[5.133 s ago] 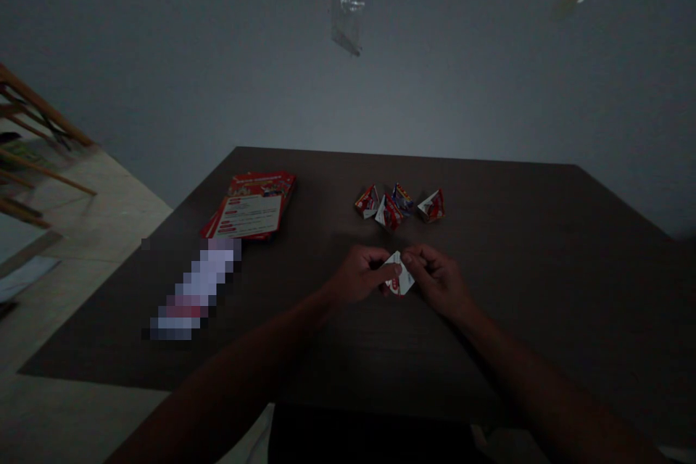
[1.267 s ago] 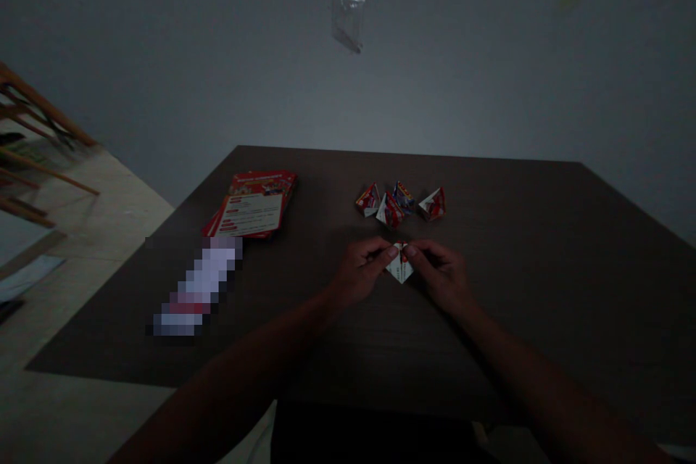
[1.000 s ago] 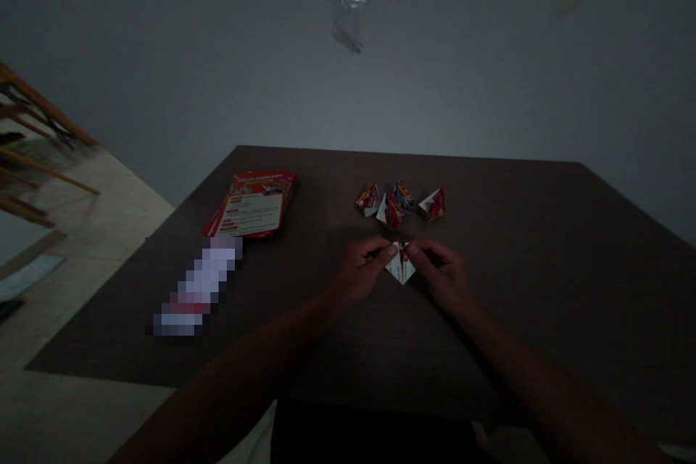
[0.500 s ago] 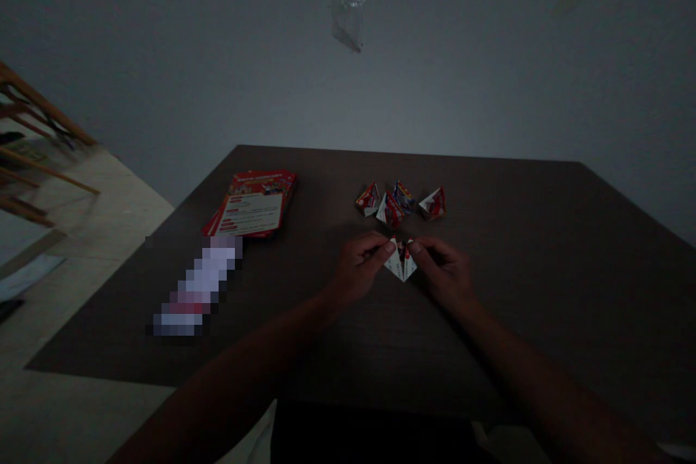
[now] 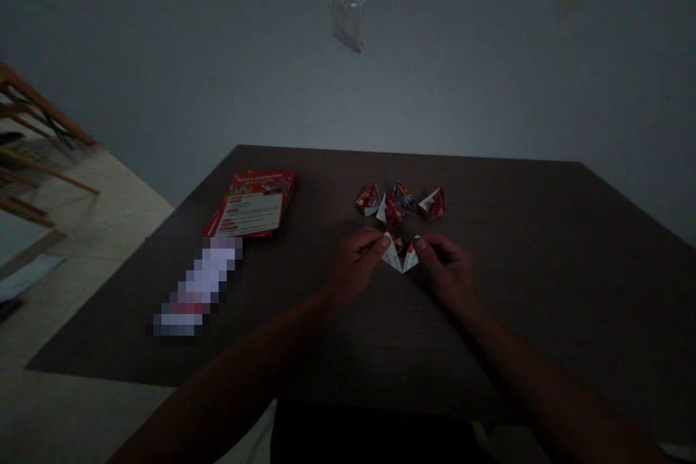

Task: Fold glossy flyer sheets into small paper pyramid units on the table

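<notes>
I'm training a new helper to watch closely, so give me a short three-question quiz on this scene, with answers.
1. True or false: the left hand and the right hand both hold the same folded paper.
2. How many small folded shapes sit beyond the hands?
3. Where on the table does the stack of red sheets lie, as the wearer sees it?
A. Right side
B. Left side
C. Middle of the near edge

Key: 1. True; 2. Four; 3. B
</notes>
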A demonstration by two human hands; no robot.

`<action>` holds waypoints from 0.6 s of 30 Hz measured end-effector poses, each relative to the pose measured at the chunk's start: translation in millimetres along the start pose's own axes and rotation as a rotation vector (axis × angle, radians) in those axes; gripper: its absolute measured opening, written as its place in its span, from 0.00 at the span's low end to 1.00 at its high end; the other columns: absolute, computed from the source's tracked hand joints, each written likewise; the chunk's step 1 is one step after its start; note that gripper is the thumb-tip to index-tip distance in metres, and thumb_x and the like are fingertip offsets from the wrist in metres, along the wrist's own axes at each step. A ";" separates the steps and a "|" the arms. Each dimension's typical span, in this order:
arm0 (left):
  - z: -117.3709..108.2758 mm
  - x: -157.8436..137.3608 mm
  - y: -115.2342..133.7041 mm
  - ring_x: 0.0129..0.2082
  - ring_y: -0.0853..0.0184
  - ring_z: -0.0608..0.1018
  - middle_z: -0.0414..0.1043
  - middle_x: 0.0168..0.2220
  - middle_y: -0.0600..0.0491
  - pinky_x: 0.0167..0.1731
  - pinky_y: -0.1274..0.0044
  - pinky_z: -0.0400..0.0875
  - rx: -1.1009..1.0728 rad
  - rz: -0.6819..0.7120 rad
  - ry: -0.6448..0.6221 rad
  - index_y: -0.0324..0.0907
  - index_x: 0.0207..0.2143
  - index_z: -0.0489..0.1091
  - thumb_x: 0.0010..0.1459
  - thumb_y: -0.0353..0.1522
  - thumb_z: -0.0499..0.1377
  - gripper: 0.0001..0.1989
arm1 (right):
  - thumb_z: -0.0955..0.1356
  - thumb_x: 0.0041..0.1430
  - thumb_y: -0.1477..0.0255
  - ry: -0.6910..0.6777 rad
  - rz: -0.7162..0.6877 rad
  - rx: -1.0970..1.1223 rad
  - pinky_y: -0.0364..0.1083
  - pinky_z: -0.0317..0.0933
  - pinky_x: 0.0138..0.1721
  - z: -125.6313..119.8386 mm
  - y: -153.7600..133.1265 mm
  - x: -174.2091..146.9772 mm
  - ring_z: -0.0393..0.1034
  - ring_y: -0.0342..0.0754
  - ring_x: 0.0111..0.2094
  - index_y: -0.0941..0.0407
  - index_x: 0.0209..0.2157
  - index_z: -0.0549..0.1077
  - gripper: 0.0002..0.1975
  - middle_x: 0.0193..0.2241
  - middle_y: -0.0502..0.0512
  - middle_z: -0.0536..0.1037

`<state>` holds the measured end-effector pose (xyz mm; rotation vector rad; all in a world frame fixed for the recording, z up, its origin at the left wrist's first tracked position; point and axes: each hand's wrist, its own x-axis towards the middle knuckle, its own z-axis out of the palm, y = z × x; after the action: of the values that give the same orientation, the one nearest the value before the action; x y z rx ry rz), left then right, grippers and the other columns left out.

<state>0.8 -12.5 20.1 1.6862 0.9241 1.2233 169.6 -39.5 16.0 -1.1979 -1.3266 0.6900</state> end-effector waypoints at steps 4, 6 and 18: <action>-0.7 0.8 0.7 0.30 0.70 0.70 0.69 0.30 0.53 0.31 0.79 0.63 -0.008 -0.019 0.051 0.38 0.32 0.72 0.58 0.38 0.54 0.13 | 0.68 0.53 0.65 0.021 0.010 0.024 0.44 0.63 0.32 -0.6 1.8 0.1 0.69 0.45 0.29 0.56 0.30 0.75 0.09 0.27 0.51 0.77; -1.0 1.4 0.9 0.28 0.71 0.70 0.68 0.29 0.54 0.30 0.79 0.63 -0.009 -0.019 0.074 0.38 0.31 0.71 0.58 0.38 0.54 0.13 | 0.68 0.53 0.64 0.043 0.027 0.029 0.44 0.62 0.31 -0.8 3.9 0.0 0.69 0.45 0.29 0.56 0.31 0.75 0.09 0.27 0.51 0.76; -3.6 3.4 -1.9 0.22 0.73 0.67 0.63 0.19 0.57 0.26 0.80 0.60 0.054 -0.070 0.242 0.39 0.24 0.68 0.57 0.39 0.53 0.15 | 0.68 0.52 0.62 0.133 0.131 0.072 0.42 0.59 0.27 -1.9 0.0 2.7 0.64 0.42 0.24 0.57 0.30 0.71 0.12 0.22 0.49 0.70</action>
<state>-1.9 -8.0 20.2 1.5557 1.1613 1.3864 171.9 -37.5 17.2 -1.2584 -1.1117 0.7318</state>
